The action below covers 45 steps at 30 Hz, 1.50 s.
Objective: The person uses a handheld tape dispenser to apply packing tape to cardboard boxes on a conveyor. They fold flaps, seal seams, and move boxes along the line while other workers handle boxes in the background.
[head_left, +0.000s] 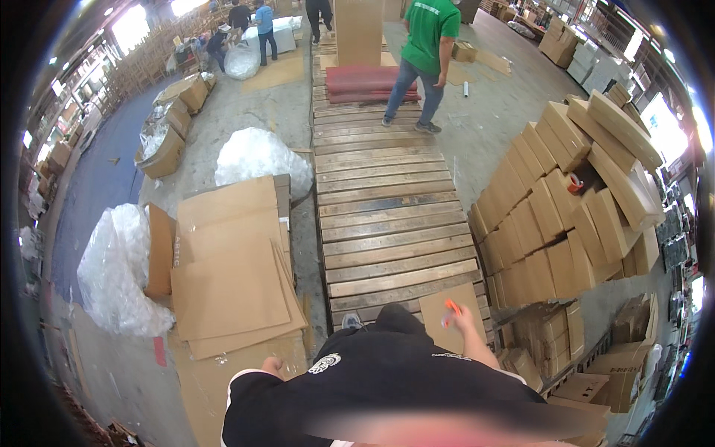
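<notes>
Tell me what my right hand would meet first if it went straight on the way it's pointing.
Probably the flat cardboard sheet below your right hand and its orange object. Height is unclear; if held high, it may pass freely above the wooden slats.

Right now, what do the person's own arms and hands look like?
The left hand and right hand are bare, with no gloves showing. The black sleeves have pale edges and stop short, leaving the forearms uncovered. The black shirt has a round white emblem.
</notes>
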Available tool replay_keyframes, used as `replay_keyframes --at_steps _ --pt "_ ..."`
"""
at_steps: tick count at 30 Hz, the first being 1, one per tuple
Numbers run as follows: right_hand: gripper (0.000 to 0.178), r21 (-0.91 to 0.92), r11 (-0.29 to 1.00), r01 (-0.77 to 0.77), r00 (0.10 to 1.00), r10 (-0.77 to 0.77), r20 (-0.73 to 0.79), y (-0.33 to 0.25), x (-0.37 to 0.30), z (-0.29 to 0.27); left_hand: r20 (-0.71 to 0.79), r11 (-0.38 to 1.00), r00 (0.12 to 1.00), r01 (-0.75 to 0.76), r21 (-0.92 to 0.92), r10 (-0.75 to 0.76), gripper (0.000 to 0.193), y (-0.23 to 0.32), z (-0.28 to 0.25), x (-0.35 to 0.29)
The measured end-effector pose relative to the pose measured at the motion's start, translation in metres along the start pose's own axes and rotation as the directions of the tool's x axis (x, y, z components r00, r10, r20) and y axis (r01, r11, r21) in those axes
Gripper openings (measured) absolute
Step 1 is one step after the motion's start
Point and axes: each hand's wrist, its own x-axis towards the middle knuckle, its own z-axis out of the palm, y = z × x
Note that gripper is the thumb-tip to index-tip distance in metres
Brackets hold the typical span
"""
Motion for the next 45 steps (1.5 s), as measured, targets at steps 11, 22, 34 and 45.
replay_keyframes --at_steps 11,22,34,45 --pt "0.031 -0.426 0.667 -0.612 0.761 0.643 -0.087 0.115 -0.139 0.046 -0.11 0.871 0.994 -0.079 -0.484 0.029 0.046 0.139 -0.133 0.046" --pt "0.044 -0.557 0.831 0.01 0.992 -0.079 -0.099 -0.232 0.288 0.041 -0.401 0.646 0.834 -0.549 -0.531 0.379 0.047 0.384 -0.288 0.04" --pt "0.052 -0.674 0.688 0.269 0.735 -0.599 -0.318 -0.432 0.363 0.069 0.143 0.945 0.989 0.064 -0.321 -0.018 0.046 0.254 -0.194 0.109" --pt "0.049 -0.555 0.655 -0.512 0.825 0.555 -0.105 -0.188 0.19 0.092 -0.224 0.906 0.881 -0.382 0.182 0.417 0.056 0.467 -0.507 0.262"
